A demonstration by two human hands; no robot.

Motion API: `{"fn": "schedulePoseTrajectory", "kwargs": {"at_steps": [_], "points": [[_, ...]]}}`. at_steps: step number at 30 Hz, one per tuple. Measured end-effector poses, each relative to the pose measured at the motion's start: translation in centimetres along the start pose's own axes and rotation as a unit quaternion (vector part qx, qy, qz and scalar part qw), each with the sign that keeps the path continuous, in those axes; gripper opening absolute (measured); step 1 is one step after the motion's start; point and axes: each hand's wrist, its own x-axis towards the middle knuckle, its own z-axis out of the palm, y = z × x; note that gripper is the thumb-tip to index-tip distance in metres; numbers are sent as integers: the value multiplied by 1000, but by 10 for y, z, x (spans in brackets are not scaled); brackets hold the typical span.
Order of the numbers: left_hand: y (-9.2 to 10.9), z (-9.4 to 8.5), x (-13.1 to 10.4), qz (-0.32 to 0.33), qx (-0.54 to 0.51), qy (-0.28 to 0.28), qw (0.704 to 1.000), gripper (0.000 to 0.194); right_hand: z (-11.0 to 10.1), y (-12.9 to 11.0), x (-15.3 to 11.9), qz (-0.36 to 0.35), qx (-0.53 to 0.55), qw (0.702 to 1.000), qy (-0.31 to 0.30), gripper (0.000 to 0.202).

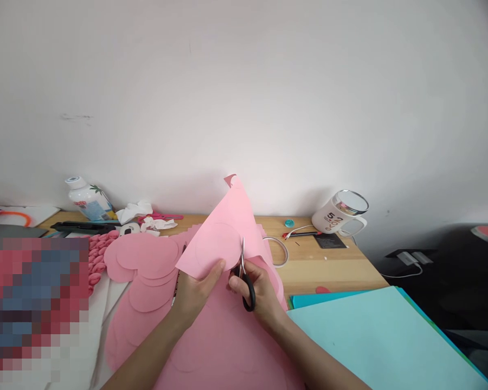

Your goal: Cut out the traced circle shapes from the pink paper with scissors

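A sheet of pink paper (pixel 219 230) with a faint rounded outline on it is raised above the table, its far corner curled near the wall. My left hand (pixel 197 290) grips its lower edge, thumb on top and the other fingers hidden beneath. Black-handled scissors (pixel 249 292) are in my right hand (pixel 260 287), thumb and fingers at the handles. Their blades point away from me and are at the paper, along the outline's right side. Below both hands lies more pink paper (pixel 228 346). Rounded pink cut-outs (pixel 146 254) are piled to the left.
Light blue sheets (pixel 374 330) lie at the right front. A white mug (pixel 337 216), a tape roll (pixel 282 252) and a pen (pixel 305 234) are behind them. At the back left are a white bottle (pixel 89 199), crumpled tissue (pixel 134 211) and pink braided yarn (pixel 100 257).
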Motion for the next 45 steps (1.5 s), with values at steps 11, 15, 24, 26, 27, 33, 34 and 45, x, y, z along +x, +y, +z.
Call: {"fn": "schedulePoseTrajectory", "kwargs": {"at_steps": [11,15,24,26,27,33,34,45], "points": [[6,0,3,-12,-11,-2,1000,43,-2,6,1,-1,11,1000,-1,21],[10,1,3,-12,-25,-5,1000,41,-2,6,0,-1,8,1000,-1,18],[15,1,5,-4,-52,-13,999,40,-2,6,1,7,15,1000,-3,12],[15,1,5,-1,-59,-14,998,39,-2,6,0,7,20,1000,-4,10],[15,1,5,0,-62,-14,998,39,-2,6,0,8,21,1000,-5,9],[14,0,5,-1,-57,-8,998,40,-2,8,0,11,25,1000,-1,5],[14,0,5,-2,-55,-5,998,40,-2,9,0,11,28,1000,0,6],[20,0,5,-4,-64,-5,998,43,-2,14,2,-1,48,999,0,12]]}}
